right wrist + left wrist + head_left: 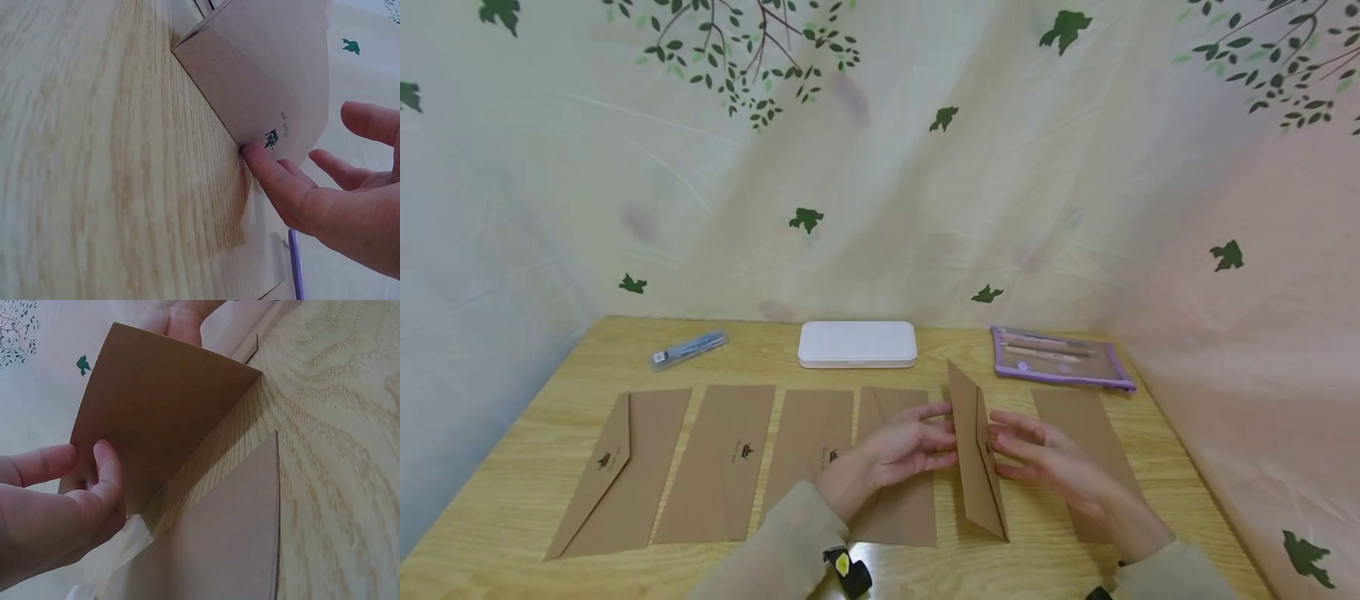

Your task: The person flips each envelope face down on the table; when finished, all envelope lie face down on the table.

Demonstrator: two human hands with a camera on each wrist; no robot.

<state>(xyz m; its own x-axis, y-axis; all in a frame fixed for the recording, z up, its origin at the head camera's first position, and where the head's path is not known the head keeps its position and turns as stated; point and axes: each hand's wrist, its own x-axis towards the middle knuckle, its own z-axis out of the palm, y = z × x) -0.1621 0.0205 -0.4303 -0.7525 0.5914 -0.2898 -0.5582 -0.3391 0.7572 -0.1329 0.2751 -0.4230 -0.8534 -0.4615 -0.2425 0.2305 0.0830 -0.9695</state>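
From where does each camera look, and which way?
Head-worn: forward and down at the table; left hand, right hand, sleeves show.
Left wrist: on that wrist, facing the plain side of the tilted envelope; both hands show.
Right wrist: on that wrist, facing its printed side; right hand shows.
Wrist views share the envelope.

Raised envelope: kraft brown, black crown emblem, small dark lettering beside it. Flat envelopes: same brown, black emblem showing on three. Table: yellow-tan, streaky wood grain. Case: plain white. Pouch: clear, purple edging; pencils inside pinkish and cream. Pen packet: blue. Curtain: off-white, bluish left, pinkish right; printed dark green leaf shapes, leafy sprigs with brownish stems. Sleeves: beige. Wrist device: black, yellow mark.
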